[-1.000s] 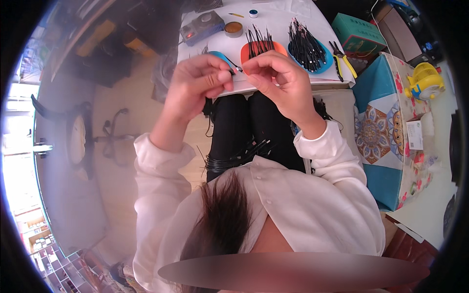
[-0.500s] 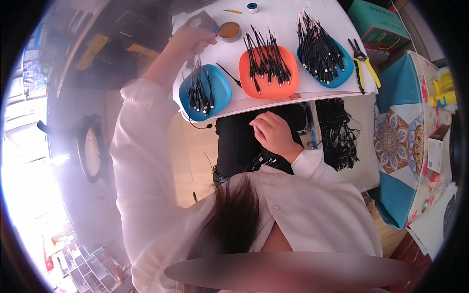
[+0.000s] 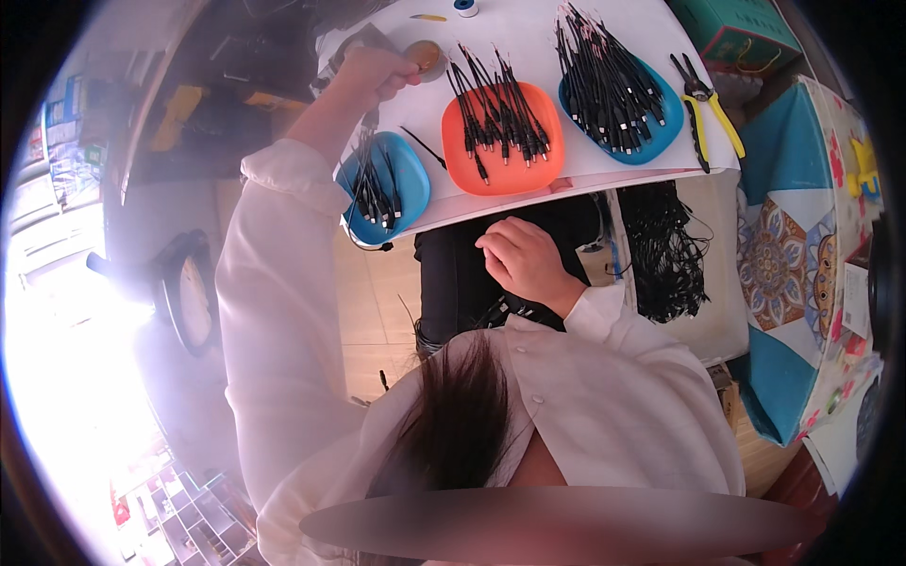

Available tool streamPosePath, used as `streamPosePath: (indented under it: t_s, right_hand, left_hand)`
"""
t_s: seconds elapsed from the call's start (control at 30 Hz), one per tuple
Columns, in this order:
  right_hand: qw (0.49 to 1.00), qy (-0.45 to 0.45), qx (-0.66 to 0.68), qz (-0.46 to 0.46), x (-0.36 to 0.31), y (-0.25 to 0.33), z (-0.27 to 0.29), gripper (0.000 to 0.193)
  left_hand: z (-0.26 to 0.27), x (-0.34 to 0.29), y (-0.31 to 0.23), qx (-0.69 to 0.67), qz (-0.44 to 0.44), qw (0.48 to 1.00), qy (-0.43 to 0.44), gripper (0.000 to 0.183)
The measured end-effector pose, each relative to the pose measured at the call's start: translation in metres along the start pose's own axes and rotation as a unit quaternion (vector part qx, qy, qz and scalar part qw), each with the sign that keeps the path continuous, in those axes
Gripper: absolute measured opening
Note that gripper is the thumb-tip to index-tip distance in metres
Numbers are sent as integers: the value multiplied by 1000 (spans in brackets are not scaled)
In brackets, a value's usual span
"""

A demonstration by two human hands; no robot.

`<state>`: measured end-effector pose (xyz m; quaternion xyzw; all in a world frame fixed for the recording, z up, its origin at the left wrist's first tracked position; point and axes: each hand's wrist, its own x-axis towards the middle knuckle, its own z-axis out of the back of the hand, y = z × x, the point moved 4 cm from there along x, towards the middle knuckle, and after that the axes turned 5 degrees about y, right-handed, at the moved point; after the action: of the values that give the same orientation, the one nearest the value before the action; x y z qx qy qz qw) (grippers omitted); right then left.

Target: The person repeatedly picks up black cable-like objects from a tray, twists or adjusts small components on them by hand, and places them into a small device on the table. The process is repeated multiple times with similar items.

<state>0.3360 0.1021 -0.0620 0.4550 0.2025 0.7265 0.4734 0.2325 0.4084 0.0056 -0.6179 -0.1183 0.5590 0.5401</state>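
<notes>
My left hand (image 3: 379,77) reaches over the far left of the white table, fingers pinched beside a round tin (image 3: 422,54) with brownish contents. What the fingers hold is hidden. Just behind that hand is a grey block (image 3: 370,36). Below it, a blue plate (image 3: 415,193) carries black cables (image 3: 379,193) with metal plug ends, and a single black cable (image 3: 425,146) lies to its right. My right hand (image 3: 530,262) rests on my black trousers, its fingers curled together, and nothing shows in them.
An orange plate (image 3: 510,179) and a second blue plate (image 3: 651,141) bear more black cables. Yellow-handled pliers (image 3: 703,113) lie at the table's right edge. A white-and-blue spool (image 3: 465,7) and a yellow knife (image 3: 429,17) are at the back. Tangled black cables (image 3: 665,255) hang at right.
The whole view has shifted slightly. A blue piece that showed at my left fingertips by the tin is no longer visible. My right hand stays in place on my lap.
</notes>
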Motion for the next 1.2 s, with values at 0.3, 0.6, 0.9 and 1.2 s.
streamPosePath:
  t_s: [0.3, 0.6, 0.9, 1.2]
  right_hand:
    - [1000, 0, 0, 0, -2, -2, -1, 15]
    - [1000, 5, 1, 2, -2, -1, -1, 16]
    - [1000, 2, 8, -4, -1, 0, 1, 14]
    - [1000, 8, 4, -4, 1, 1, -1, 14]
  left_hand:
    - [1, 9, 5, 57, 35, 997, -36, 13]
    - [-4, 9, 7, 60, 35, 997, -30, 10]
    - [33, -5, 4, -44, -2, 999, 22, 14]
    - [96, -6, -10, -58, 10, 998, -37, 13]
